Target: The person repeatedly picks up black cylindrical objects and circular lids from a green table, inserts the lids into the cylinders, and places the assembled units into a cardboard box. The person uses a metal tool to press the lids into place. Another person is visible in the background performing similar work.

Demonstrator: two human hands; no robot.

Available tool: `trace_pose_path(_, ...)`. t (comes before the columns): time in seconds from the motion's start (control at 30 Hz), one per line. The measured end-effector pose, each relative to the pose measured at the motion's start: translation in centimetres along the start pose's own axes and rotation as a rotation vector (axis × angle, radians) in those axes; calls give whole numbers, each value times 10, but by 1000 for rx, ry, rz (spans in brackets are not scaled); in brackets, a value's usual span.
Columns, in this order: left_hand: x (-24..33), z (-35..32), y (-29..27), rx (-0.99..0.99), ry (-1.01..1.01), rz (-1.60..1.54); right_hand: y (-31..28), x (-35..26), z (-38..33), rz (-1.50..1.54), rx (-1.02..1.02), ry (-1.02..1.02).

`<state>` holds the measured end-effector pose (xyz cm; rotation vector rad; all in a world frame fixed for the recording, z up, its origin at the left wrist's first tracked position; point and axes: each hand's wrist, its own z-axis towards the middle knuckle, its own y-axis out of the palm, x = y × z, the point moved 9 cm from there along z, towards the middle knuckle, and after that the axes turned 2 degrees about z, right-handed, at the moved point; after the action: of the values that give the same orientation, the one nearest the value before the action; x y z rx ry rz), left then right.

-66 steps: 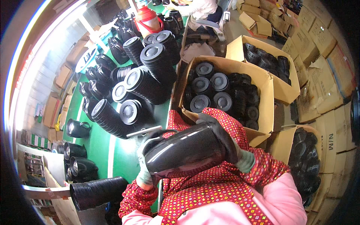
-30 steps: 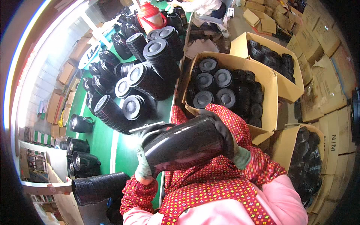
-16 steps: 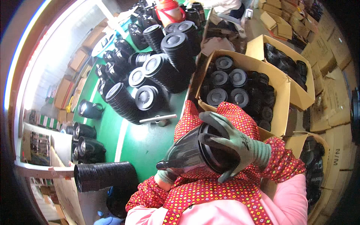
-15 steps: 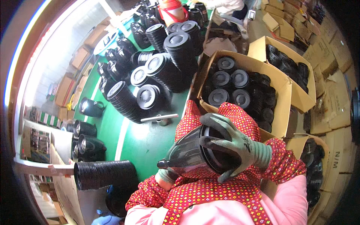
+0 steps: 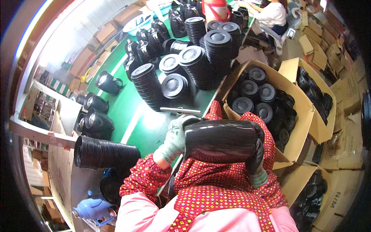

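Across my lap lies a glossy black jug body [image 5: 220, 141], held sideways between both hands. My left hand [image 5: 176, 136], in a pale green glove, grips its left end. At the other end, my right hand [image 5: 256, 156] is wrapped round the edge, its dark-coated fingers against the jug body. Just beyond it, a small metal bar fixture [image 5: 180, 110] stands at the edge of the green table [image 5: 135, 116]. Stacks of black ribbed round lids [image 5: 174, 86] rise on the table past the fixture.
Open cartons of black round parts [image 5: 305, 129] stand to my right. Black jugs [image 5: 109, 82] are on the table's left and far side, near a red-and-white bucket [image 5: 215, 9]. A long black ribbed stack [image 5: 106, 152] and a blue jug-shaped part [image 5: 94, 208] lie at left. Another person [image 5: 268, 13] sits far off.
The jug body has turned from tilted to nearly level, its glossy side now facing up. My left hand has come up to its left end; my right hand has moved down round the right end.
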<state>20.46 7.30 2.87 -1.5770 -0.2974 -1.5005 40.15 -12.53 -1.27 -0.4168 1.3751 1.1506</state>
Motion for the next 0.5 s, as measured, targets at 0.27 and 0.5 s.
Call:
trace_pose_path(0.27, 120, 21, 8, -157, 370, 577, 96, -66, 30, -612, -595, -385)
trace_pose_path(0.5, 137, 3, -6, -466, 530, 420, 87, -78, 41, -871, -656, -304)
